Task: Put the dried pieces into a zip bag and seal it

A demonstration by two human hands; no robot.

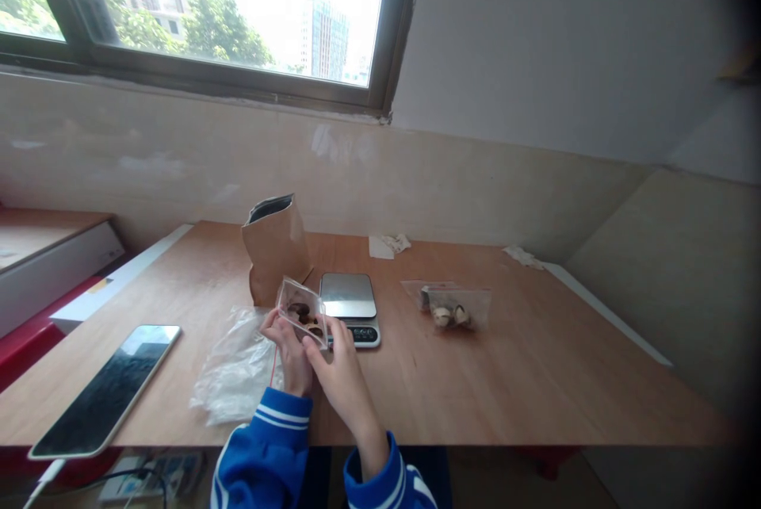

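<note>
My left hand and my right hand are both closed on a small clear zip bag, one at each side. The bag is tilted, with its mouth spread. Inside lie dark brown and tan pieces that look like dried mushrooms. Just behind my right hand stands a kitchen scale with a steel plate and a dark display strip; nothing rests on its plate. A brown paper bag stands upright with its top open, behind my left hand. Crumpled clear plastic bags lie beside my left wrist.
Filled clear bags of similar pieces lie to the right of the scale. A large phone or tablet on a charging cable lies at the left. White paper scraps sit by the wall, below a window.
</note>
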